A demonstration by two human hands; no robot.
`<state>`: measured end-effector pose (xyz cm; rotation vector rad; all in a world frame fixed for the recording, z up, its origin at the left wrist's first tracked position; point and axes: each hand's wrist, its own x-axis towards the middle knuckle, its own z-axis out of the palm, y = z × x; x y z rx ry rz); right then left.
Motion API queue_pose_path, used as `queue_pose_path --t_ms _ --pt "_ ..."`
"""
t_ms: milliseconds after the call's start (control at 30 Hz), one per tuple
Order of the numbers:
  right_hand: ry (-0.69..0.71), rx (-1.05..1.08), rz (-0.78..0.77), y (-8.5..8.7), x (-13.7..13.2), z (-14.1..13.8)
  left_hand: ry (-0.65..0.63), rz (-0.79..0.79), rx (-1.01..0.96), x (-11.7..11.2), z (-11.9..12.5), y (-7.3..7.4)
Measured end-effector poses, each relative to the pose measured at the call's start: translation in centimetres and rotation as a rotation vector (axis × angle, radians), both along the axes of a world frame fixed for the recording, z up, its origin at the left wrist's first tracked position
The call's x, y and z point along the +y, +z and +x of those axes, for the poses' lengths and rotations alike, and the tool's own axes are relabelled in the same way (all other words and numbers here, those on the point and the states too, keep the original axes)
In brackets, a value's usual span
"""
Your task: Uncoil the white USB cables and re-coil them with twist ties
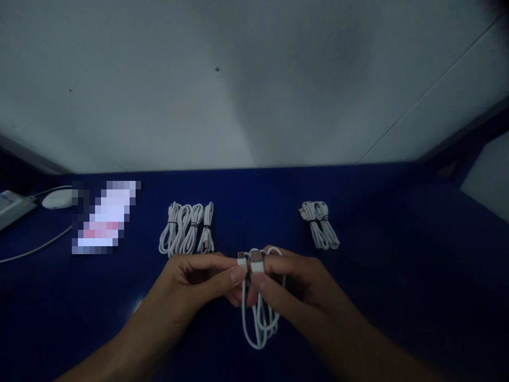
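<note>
A white USB cable hangs in loose loops between my two hands, above the blue tabletop. My left hand pinches its smaller plug between thumb and forefinger. Beside it, my right hand grips the larger USB plug with the thumb on its white housing. Both metal ends point away from me, side by side. The right fingers partly hide the coil's upper loops. Just beyond my left hand lie several bundled white cables, bound with dark ties.
Further right lies a smaller group of tied white cables. At the left are a blurred-out, lit screen, a white rounded device and a pale box with a cord. A light wall borders the blue table at the back.
</note>
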<state>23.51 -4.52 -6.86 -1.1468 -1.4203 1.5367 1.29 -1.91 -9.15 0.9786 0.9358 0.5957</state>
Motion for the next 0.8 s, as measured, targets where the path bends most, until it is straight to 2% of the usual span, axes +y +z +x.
queue_pose_path --t_ms 800 --pt "0.024 -0.026 0.003 0.56 -0.15 0.17 0.005 0.018 0.015 0.05 0.35 0.52"
